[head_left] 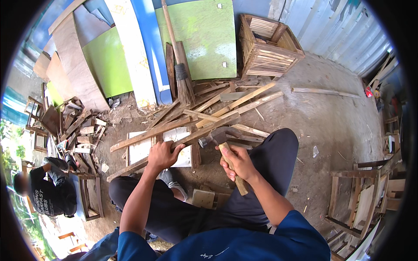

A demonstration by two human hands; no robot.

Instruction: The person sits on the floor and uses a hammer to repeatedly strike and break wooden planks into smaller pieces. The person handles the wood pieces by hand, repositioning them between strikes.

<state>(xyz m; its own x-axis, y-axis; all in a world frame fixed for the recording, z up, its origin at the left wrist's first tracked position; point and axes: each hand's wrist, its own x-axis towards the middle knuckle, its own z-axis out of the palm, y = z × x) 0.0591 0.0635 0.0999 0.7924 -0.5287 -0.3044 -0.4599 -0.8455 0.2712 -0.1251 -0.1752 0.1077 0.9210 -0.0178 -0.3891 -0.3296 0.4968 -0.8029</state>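
My right hand (238, 162) is wrapped round the wooden handle of a claw hammer (235, 167). The hammer's metal head (213, 138) is up beside a long wooden strip (202, 134), over its right part. My left hand (163, 155) grips that strip from above, near its middle. The strip runs slantwise from near my left knee up to the right. Beneath it, a low wooden frame with a white panel (183, 161) rests on the ground. Whether the hammer head touches the strip I cannot tell.
Loose wooden strips (235, 106) lie piled ahead. A broom (185, 87) leans on a green panel (209, 39), with a slatted crate (272, 50) to its right. Scrap wood (78, 126) is heaped at left, near a seated person (50, 189). Wooden frames (361, 195) stand at right.
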